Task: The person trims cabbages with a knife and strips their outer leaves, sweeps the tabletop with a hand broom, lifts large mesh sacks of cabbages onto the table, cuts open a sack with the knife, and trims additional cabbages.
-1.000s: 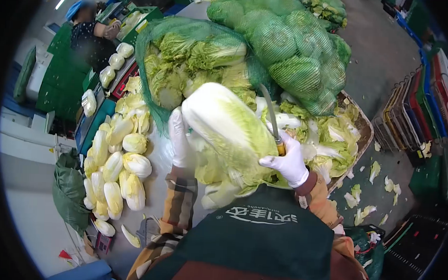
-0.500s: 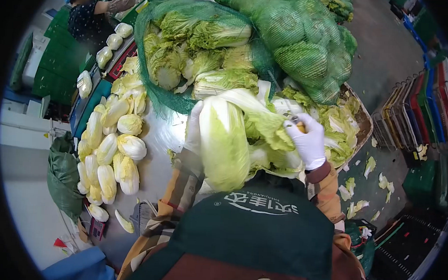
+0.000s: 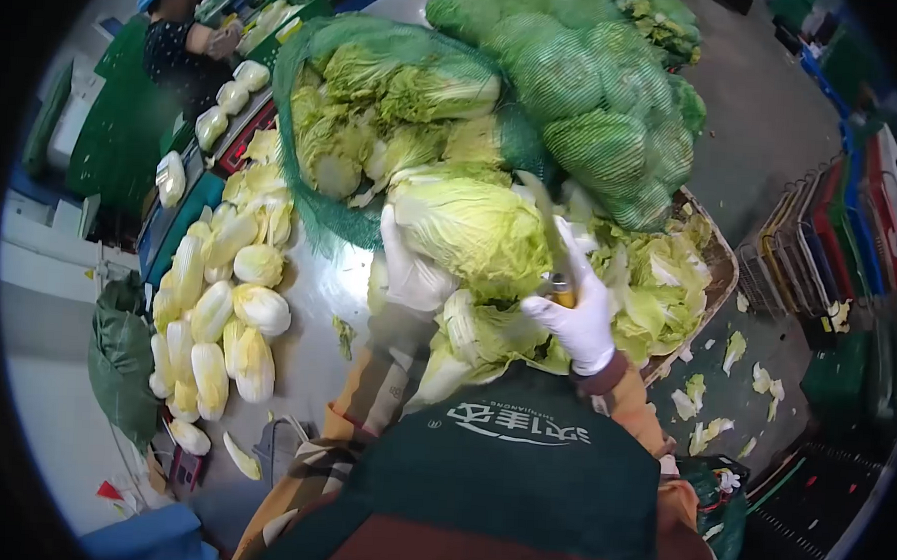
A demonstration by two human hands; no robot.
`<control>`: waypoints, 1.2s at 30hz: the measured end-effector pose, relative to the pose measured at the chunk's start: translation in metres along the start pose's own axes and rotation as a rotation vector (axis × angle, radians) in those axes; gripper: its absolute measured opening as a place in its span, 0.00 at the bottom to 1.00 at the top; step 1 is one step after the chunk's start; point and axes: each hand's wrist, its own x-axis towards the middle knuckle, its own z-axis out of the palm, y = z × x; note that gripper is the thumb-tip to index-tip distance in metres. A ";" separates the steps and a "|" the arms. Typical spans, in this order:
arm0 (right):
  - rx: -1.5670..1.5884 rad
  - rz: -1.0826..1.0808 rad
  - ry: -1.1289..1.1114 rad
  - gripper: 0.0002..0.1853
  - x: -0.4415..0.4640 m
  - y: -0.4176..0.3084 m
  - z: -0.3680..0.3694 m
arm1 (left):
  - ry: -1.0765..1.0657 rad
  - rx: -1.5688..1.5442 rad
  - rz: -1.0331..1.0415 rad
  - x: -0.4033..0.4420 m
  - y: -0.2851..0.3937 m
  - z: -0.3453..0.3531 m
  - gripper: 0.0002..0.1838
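My left hand, in a white glove, grips a Chinese cabbage by its left end; the cabbage lies on its side with its leafy end to the right. My gloved right hand is closed round the yellow handle of a knife, just right of the cabbage. The blade points away from me and is partly hard to make out. Below the cabbage, loose green outer leaves lie in front of my apron. Beyond it, an open green mesh bag holds several untrimmed cabbages.
Trimmed yellow cabbages are grouped on the left of the metal table. A full mesh bag stands at the back. Cut leaves fill a bin at right, with scraps on the floor. A co-worker stands at upper left beside wrapped cabbages.
The cabbage has turned from nearly upright to lying sideways, and its loose outer leaves have come down below it. My right hand has moved slightly left and down with the knife.
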 end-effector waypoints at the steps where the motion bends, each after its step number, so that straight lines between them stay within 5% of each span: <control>1: 0.071 -0.028 0.003 0.49 0.004 -0.001 0.008 | 0.010 -0.071 -0.036 -0.004 -0.004 0.010 0.39; 7: 0.344 0.095 0.073 0.42 0.020 -0.006 0.000 | 0.073 -0.111 -0.150 -0.023 -0.010 0.018 0.45; 11: 0.393 0.237 0.238 0.21 0.024 0.003 -0.017 | 0.056 0.019 -0.117 -0.036 0.010 0.013 0.41; 13: 0.366 0.288 0.255 0.19 0.031 0.007 -0.024 | -0.065 0.627 -0.037 -0.030 0.017 -0.010 0.38; 19: 0.407 0.347 0.301 0.23 0.035 0.002 -0.018 | -0.059 0.425 -0.580 -0.058 0.014 -0.003 0.42; 22: 0.454 0.310 0.236 0.24 0.034 0.010 -0.011 | -0.165 -0.434 -0.756 -0.062 -0.018 -0.018 0.44; 29: 0.122 0.456 0.098 0.17 0.020 0.015 0.017 | 0.110 -0.358 -0.520 -0.070 -0.011 -0.007 0.39; 32: 0.106 0.293 0.050 0.19 0.014 0.020 0.038 | 0.129 -0.245 -0.450 -0.075 -0.009 -0.023 0.38; 36: -0.324 0.131 0.041 0.21 0.022 0.029 0.048 | 0.228 0.186 -0.296 -0.083 -0.014 -0.028 0.34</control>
